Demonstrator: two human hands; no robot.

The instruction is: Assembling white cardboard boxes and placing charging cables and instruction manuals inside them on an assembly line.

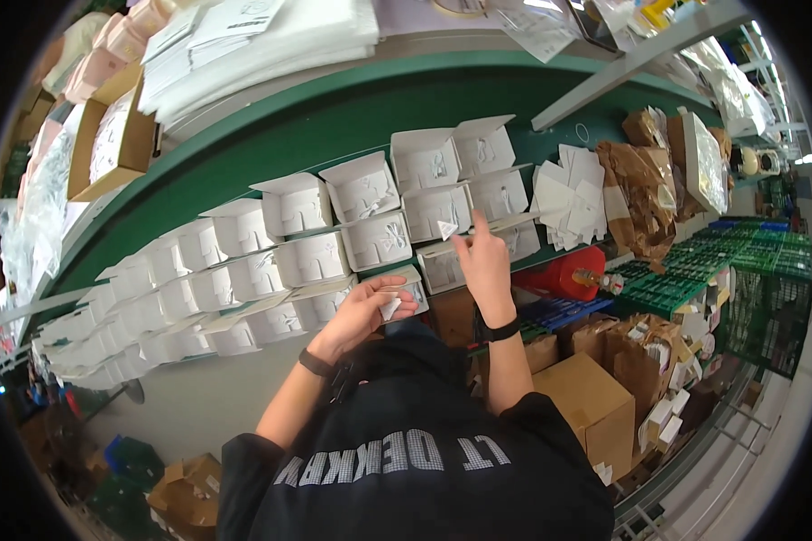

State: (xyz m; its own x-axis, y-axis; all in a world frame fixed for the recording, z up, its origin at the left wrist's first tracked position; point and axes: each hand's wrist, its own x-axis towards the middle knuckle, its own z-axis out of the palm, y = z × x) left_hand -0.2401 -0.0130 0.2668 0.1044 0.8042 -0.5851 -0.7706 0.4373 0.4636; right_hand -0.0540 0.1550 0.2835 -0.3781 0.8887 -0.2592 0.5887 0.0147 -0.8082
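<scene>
A small white papery piece (390, 307) is cradled in the half-curled left hand (361, 316), seemingly for ready reach; the part-open right hand (487, 270), hold unclear, is poised over open white cardboard boxes (361, 233).

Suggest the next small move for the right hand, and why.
Probably guide the small white piece beside the right hand farther into the open white box: it shows at that box's near edge, while the left hand holds another white piece.
</scene>
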